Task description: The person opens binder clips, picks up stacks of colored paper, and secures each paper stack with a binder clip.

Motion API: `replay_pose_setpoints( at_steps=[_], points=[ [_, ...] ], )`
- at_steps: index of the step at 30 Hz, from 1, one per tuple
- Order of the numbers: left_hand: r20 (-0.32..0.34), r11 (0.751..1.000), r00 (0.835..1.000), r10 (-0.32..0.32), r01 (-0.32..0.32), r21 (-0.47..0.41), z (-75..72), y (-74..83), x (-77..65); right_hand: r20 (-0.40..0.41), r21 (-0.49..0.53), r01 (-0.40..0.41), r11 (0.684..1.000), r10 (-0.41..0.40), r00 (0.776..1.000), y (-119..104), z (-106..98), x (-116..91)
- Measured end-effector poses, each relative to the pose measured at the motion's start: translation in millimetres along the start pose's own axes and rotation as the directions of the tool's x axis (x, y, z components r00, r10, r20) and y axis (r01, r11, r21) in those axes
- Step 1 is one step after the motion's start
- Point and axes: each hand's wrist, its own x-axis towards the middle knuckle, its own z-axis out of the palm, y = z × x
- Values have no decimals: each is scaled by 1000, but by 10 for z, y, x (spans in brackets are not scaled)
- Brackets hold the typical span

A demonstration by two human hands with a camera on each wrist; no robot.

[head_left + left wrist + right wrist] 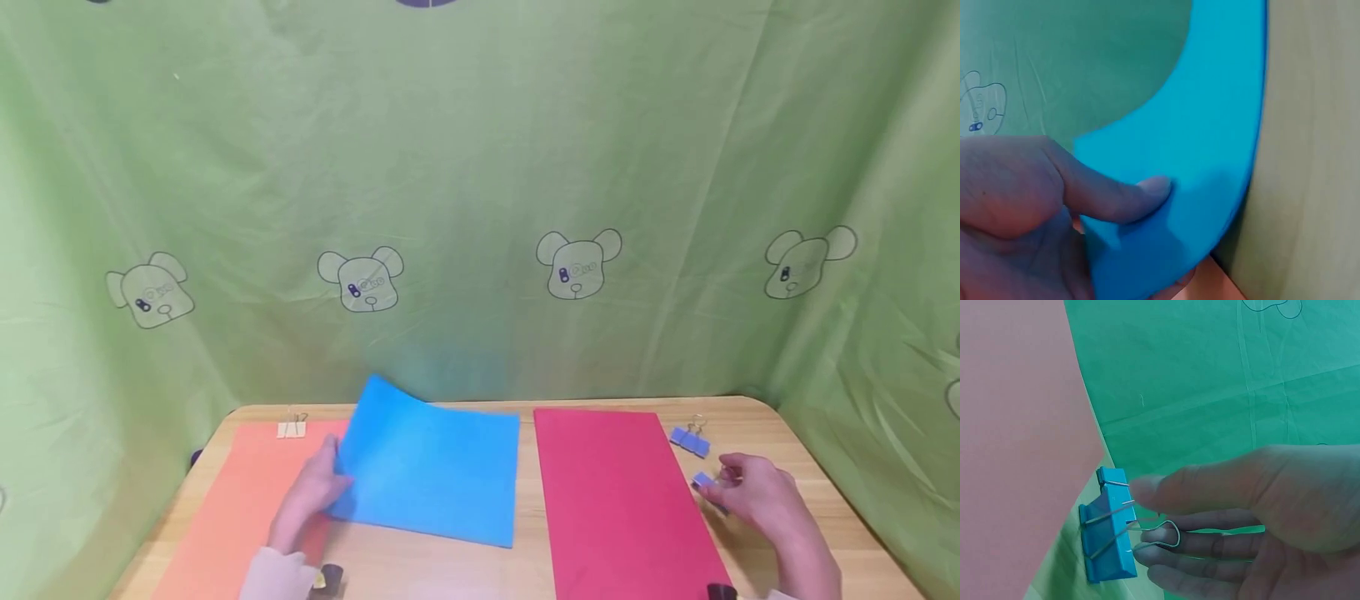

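My left hand (311,483) pinches the left edge of a stack of blue paper (442,467), thumb on top and fingers underneath. That end curves upward in the left wrist view, where the thumb (1141,197) presses the blue surface. On the right, my right hand (757,492) is at a blue binder clip (703,480), thumb and fingers spread apart around its wire handles. The right wrist view shows the same clip (1107,544) with a wire loop in front of the fingers. A second blue binder clip (690,442) lies just behind it.
Orange paper (247,483) lies at the left, with a white binder clip (291,429) at its far edge. Red paper (622,500) lies between the blue paper and the blue clips. A green curtain (465,208) hangs behind the wooden table (420,575).
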Motion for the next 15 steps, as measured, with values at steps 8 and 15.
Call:
replay_pose_setpoints(
  at_steps=[8, 15],
  points=[
    [32, 987, 998, 54, -49, -150, -44, 49, -9, -67, 28, 0, 1000, 2, 998, -54, -20, -2],
    [17, 959, 1000, 25, -19, -282, 18, -7, 51, -106, 38, 9, 999, -5, 994, -60, 3, -3]
  ],
)
